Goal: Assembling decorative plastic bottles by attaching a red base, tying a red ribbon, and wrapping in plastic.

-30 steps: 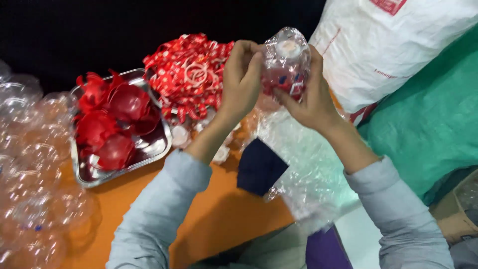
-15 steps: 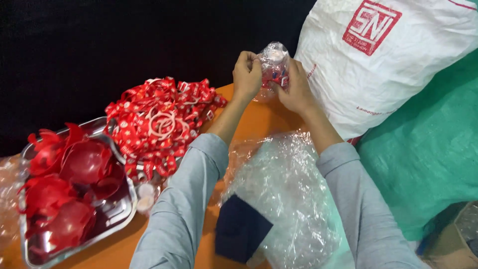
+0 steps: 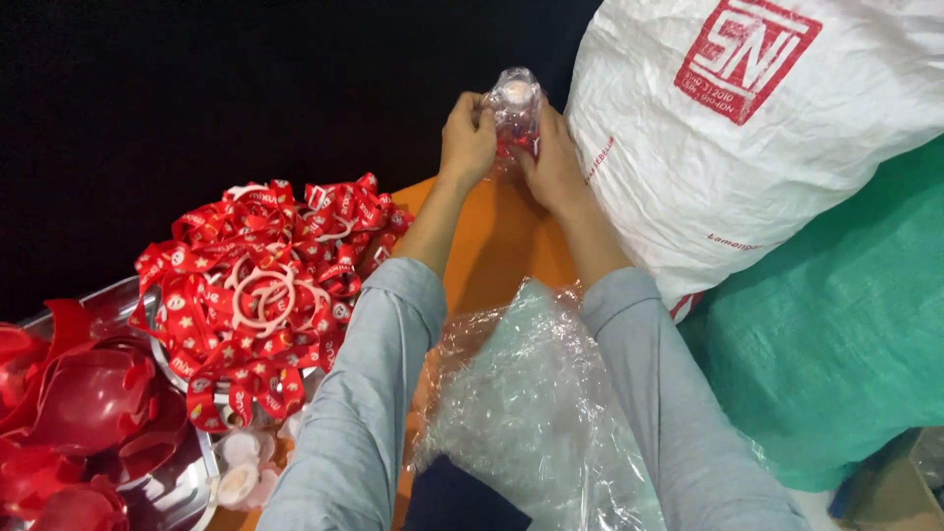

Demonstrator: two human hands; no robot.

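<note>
a: what's in the hands?

b: a small clear plastic bottle (image 3: 515, 110) with a pale round end facing the camera and some red showing on its side. both hands are wrapped round it, held out over the far edge of the orange table (image 3: 492, 251).

a: how do the hands sit on it?

b: the left hand (image 3: 468, 140) has its fingers curled against the bottle's left side, the right hand (image 3: 553, 162) cups it from the right and below. both are closed on it, not spread.

a: what's closest to it?

b: a big white woven sack (image 3: 718, 167) with a red printed square, just to the right, with the right hand close beside it. beyond the sack is a green woven sheet (image 3: 846, 324) toward the right edge of the view.

a: and nearer the person?

b: a crumpled clear plastic bag (image 3: 531, 413) lies between the two grey sleeves at the table's near edge. on the left half of the table there is a heap of red printed ribbons (image 3: 261, 285) with white rings among them.

a: anything past the heap?

b: a metal tray (image 3: 187, 472) at the near left corner, holding red plastic pieces (image 3: 79, 403). a few small pale round caps (image 3: 241, 462) lie just beside the tray.
</note>
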